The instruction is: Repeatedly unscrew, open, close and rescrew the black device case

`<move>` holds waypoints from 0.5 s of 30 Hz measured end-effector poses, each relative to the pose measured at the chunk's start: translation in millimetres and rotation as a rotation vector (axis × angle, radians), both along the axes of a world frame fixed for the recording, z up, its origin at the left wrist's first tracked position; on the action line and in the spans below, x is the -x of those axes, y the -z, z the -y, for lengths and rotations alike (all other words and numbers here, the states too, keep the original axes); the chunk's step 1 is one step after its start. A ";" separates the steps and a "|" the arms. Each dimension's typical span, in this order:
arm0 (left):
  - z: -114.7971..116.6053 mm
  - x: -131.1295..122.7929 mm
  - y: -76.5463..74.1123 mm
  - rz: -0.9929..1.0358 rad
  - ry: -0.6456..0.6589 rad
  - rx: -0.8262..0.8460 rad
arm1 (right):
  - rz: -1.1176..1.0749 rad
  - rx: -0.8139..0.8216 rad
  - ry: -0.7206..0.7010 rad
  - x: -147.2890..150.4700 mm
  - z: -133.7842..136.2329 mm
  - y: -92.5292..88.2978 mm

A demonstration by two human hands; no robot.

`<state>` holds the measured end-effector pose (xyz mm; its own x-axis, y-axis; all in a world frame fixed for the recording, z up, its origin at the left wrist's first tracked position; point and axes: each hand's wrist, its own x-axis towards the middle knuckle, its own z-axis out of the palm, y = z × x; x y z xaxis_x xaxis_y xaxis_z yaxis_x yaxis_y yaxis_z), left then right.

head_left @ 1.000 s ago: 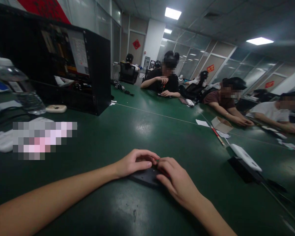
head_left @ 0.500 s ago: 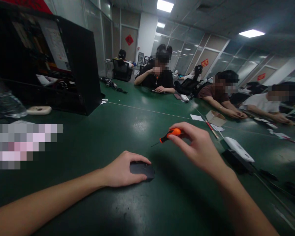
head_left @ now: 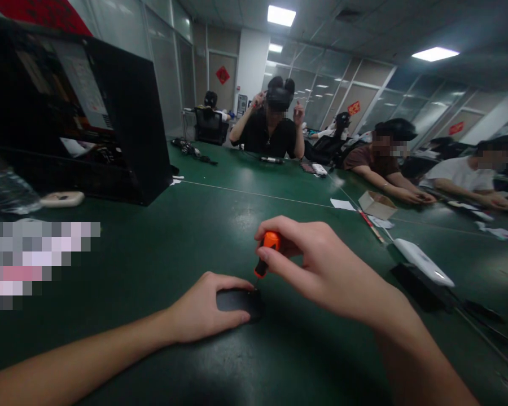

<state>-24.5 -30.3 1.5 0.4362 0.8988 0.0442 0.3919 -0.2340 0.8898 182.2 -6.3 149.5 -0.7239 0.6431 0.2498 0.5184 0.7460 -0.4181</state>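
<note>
My left hand [head_left: 201, 310] is wrapped round the sides of a black palm-sized block [head_left: 237, 301] on the green tabletop, thumb on the near side and fingers on the far side. Its exact kind is hard to make out. Between thumb and fingers of my right hand [head_left: 313, 259] is a small orange and black screwdriver [head_left: 271, 242], held nearly upright. The screwdriver's thin shaft points down at the far right corner of the block, and its tip appears to meet a small spot there.
A black computer case [head_left: 141, 129] with an open side stands at the left, near a clear plastic bottle [head_left: 8, 175]. To the right lie a white device [head_left: 423, 262], a black box [head_left: 419, 287] and a small cardboard box [head_left: 376, 204]. Several people sit round the table.
My right hand has moved left and down, bringing the screwdriver upright onto the block's corner. My left hand keeps its hold. The person opposite has raised both hands to their head.
</note>
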 end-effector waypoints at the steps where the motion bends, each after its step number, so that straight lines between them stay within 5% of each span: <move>1: -0.1 0.1 0.6 0.006 -0.004 0.005 | -0.001 0.004 -0.004 0.5 -2.4 2.0; 15: -0.8 2.0 -0.7 -0.014 0.017 0.000 | 0.004 -0.028 0.005 -1.6 -10.8 6.8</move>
<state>-26.5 -29.5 2.2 0.4516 0.8914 0.0381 0.4005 -0.2407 0.8841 183.8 4.5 142.7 -0.7219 0.6392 0.2649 0.5234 0.7549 -0.3951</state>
